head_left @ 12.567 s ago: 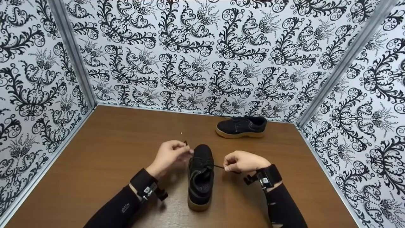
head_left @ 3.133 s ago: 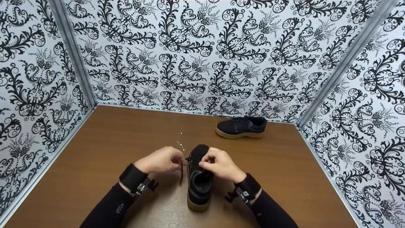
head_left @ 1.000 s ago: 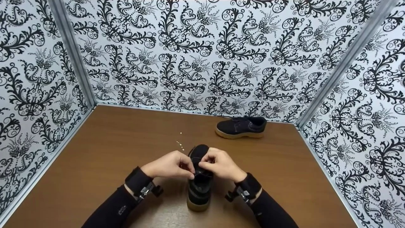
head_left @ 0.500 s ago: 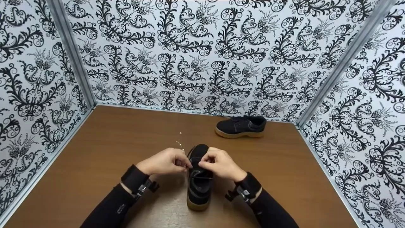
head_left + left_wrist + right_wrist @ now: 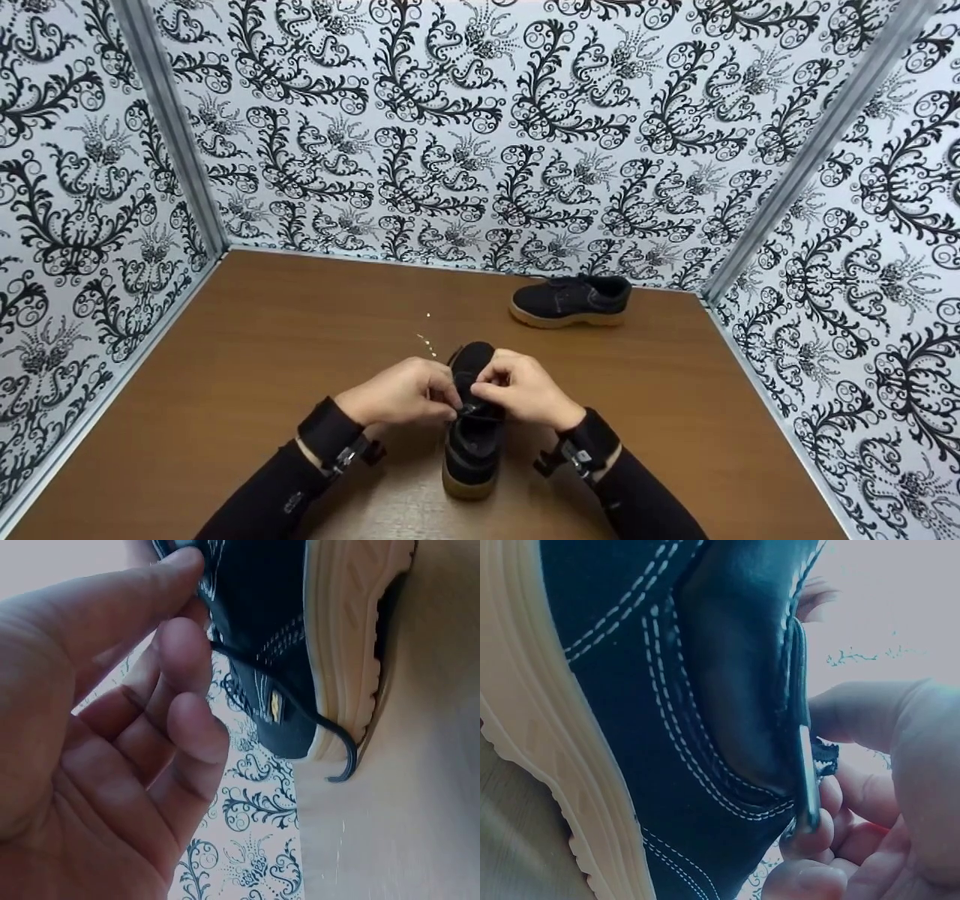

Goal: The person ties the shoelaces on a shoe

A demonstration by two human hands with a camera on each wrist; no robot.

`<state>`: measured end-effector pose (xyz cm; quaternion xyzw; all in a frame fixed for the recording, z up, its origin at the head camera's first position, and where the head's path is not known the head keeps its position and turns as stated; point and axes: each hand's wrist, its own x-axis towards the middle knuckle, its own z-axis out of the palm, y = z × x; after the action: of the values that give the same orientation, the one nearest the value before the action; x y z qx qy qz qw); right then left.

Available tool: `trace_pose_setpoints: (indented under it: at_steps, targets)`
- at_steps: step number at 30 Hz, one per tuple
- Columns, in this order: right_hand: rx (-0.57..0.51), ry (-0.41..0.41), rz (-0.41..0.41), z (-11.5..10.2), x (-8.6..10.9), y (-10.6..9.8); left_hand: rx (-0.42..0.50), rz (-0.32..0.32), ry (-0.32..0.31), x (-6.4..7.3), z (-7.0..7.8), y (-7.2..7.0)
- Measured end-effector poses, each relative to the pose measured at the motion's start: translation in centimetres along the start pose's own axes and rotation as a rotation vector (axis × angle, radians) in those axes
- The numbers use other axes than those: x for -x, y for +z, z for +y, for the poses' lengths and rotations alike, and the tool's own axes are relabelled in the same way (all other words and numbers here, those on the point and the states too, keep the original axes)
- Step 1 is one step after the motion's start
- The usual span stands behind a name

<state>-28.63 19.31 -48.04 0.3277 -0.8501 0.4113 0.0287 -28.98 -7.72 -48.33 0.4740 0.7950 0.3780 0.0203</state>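
A black shoe [image 5: 471, 469] with a tan sole stands on the table, toe pointing away from me. My left hand [image 5: 405, 391] is at the left of its lacing, with thumb and fingertips pinching a black shoelace [image 5: 300, 703]. In the left wrist view a length of that lace hangs past the sole, its tip curled. From the other side my right hand [image 5: 529, 390] pinches a dark piece of lace [image 5: 825, 756] over the tongue. Both hands cover much of the lacing in the head view, so its form there is hidden.
A second black shoe [image 5: 570, 301] with a tan sole lies near the back wall, toe to the left. Small pale specks [image 5: 426, 342] show on the brown table [image 5: 300, 315]. Patterned panels [image 5: 465, 135] rise behind and at both sides.
Twelve seconds ago the hands were apart beside the shoe; since then the right has come over the lacing. The left drew away leftward half a second ago and is back near the opening.
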Motion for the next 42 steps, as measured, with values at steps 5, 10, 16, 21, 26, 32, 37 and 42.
trace_pose_setpoints:
  at_steps: [5,10,16,21,26,32,37,42]
  targets:
    - [-0.012,0.012,-0.003,0.3,0.0,0.1,0.014,0.026,-0.008,-0.1,-0.2,0.2]
    - [-0.01,-0.003,-0.008,0.6,0.0,0.1,0.038,0.013,-0.046,0.1,-0.5,-0.1]
    - [0.024,-0.033,-0.009,0.8,0.0,0.0,-0.066,0.025,-0.025,0.2,-0.8,-0.3]
    - [0.019,-0.03,-0.005,0.7,0.0,0.0,-0.1,0.048,-0.002,0.1,-0.6,0.0]
    - [0.011,-0.028,-0.001,0.6,-0.1,0.1,-0.036,0.069,0.031,-0.2,-0.3,0.6]
    - [0.008,-0.023,0.004,0.4,0.0,0.1,-0.02,0.089,0.048,-0.4,-0.1,1.2]
    - [-0.001,-0.013,0.006,0.4,0.0,0.1,-0.009,0.098,0.043,-0.4,-0.5,1.1]
    - [-0.007,0.0,0.0,0.2,-0.1,0.0,-0.074,0.108,0.051,-0.1,-0.8,0.6]
